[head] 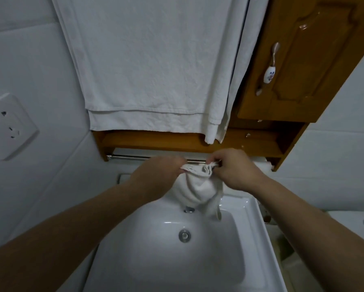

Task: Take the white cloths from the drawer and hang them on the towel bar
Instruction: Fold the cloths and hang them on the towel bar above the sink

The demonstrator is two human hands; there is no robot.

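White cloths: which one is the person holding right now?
The small bunched white cloth over the sink, gripped by the left hand and right hand. The big towels hang untouched above.

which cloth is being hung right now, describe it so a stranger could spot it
Find the white sink, then the metal towel bar under the wooden cabinet. The small white cloth is bunched at that bar, gripped by the left hand and right hand, unlike the big towel hanging flat above.

Towel bar (130, 157) above sink (250, 209) (cabinet (316, 66) overhead).
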